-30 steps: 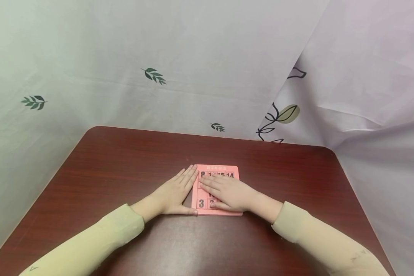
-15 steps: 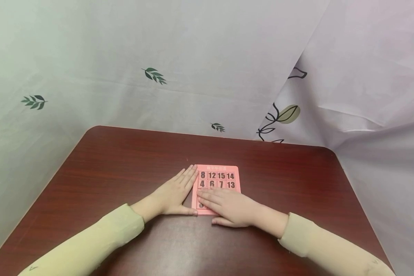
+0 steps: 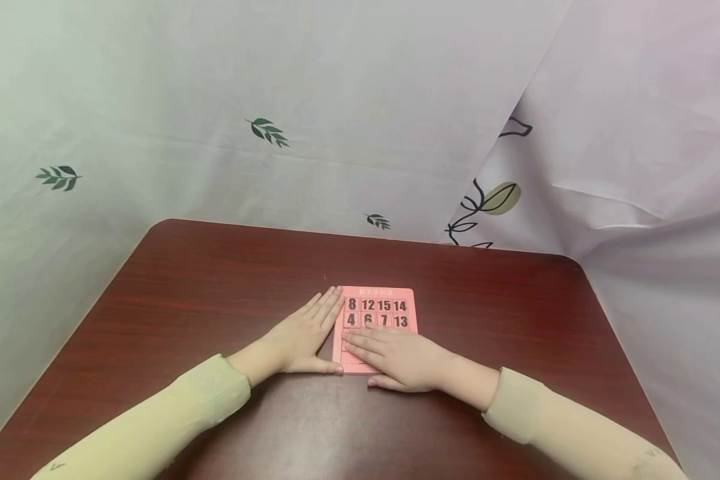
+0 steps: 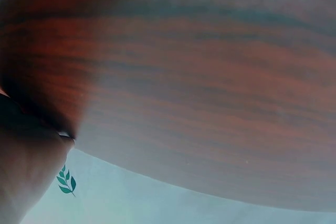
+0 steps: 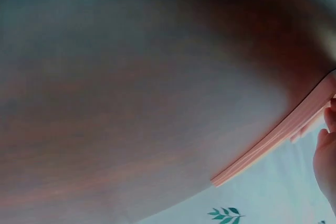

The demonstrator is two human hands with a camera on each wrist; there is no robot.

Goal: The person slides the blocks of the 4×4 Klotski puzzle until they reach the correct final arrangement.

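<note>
A flat pink number sliding puzzle lies on the table in the head view. Its top row reads 8, 12, 15, 14; the row below shows 4, 6, 7, 13, with 6 and 7 partly covered. My left hand lies along its left side, straight fingertips at the upper left edge and thumb at the lower left corner. Across the lower rows rests my right hand, fingers straight, hiding most tiles there; its thumb lies past the near edge. The right wrist view shows the puzzle's side edge beside part of the right hand.
A dark red-brown wooden table with rounded corners carries the puzzle. Pale curtains with a leaf print hang behind the table and along its sides. Mostly tabletop fills the left wrist view.
My right hand has moved toward me from the middle of the puzzle, uncovering upper tiles. A 3 seen earlier at lower left no longer shows. The left hand has stayed put.
</note>
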